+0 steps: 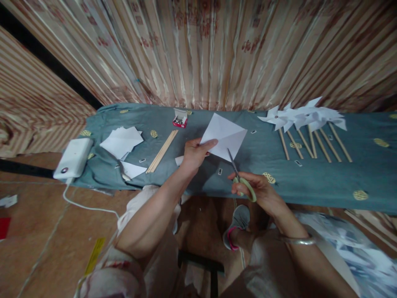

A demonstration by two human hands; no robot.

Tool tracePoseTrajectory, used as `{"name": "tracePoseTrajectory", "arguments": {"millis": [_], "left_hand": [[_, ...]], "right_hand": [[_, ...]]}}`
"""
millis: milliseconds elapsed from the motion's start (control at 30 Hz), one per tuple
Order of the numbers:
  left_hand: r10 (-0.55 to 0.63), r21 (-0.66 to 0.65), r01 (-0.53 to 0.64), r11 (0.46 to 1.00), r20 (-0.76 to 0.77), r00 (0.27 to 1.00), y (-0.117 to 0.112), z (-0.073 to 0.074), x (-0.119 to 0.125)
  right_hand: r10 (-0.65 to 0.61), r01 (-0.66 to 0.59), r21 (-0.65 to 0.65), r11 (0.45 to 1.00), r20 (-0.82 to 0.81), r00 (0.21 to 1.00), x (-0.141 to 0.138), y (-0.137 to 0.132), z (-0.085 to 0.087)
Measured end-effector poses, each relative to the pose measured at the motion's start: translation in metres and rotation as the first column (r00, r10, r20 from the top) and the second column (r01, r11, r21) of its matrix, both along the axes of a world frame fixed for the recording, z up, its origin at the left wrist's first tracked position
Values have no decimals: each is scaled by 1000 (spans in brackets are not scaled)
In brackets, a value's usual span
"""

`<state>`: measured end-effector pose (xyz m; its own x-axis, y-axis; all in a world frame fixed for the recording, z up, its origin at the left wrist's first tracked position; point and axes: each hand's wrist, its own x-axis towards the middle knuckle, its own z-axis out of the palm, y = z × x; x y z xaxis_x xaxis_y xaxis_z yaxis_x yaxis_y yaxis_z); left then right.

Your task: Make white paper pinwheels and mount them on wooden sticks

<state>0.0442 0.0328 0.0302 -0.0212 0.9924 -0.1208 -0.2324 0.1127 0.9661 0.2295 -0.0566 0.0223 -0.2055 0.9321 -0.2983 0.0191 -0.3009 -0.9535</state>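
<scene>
My left hand (196, 153) grips the left corner of a white square paper (223, 131), thumb on top, holding it above the cloth. Crease lines cross the sheet. In my right hand (259, 188) is a pair of scissors (248, 188) with light green handles. Their blades point up and left and overlap the paper's lower right edge; whether they have cut into it I cannot tell. A small white paper piece (179, 160) lies beside my left wrist, partly hidden.
Left on the green cloth (322, 182) lie white sheets (122, 140), wooden sticks (162, 151), a small red box (180, 119) of metal bits and a white power bank (74, 158) with a cable. Several paper pinwheels (305, 117) on sticks lie right. A curtain (198, 54) hangs behind.
</scene>
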Motion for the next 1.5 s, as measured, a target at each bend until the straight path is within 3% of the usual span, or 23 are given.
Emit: {"name": "tracePoseTrajectory", "arguments": {"millis": [233, 333, 467, 567, 667, 867, 1200, 1500], "left_hand": [[34, -13, -33, 999, 31, 999, 5, 1, -7], [34, -20, -34, 999, 39, 999, 6, 2, -9], [-39, -39, 39, 998, -2, 999, 3, 3, -10], [-123, -65, 120, 991, -46, 991, -1, 4, -7], [-186, -86, 178, 980, -95, 978, -6, 4, -3], [-300, -139, 285, 948, -100, 949, -15, 3, 3], [-372, -210, 340, 917, -135, 918, -19, 5, 7], [-363, -84, 353, 932, -253, 897, -12, 4, -2]], "right_hand": [[125, -124, -47, 991, 22, 992, 13, -1, 9], [109, -108, -57, 993, 23, 994, 21, -1, 13], [-169, 168, 21, 986, 11, 986, 28, 8, 8], [-413, 414, 99, 905, -32, 910, 31, 19, 0], [-492, 499, 137, 856, -81, 867, 34, 28, -5], [-446, 447, 186, 875, -50, 894, 32, 34, 0], [-331, 337, 116, 934, -68, 941, 26, 35, 1], [-370, 375, 117, 920, -61, 927, 28, 35, 7]]}}
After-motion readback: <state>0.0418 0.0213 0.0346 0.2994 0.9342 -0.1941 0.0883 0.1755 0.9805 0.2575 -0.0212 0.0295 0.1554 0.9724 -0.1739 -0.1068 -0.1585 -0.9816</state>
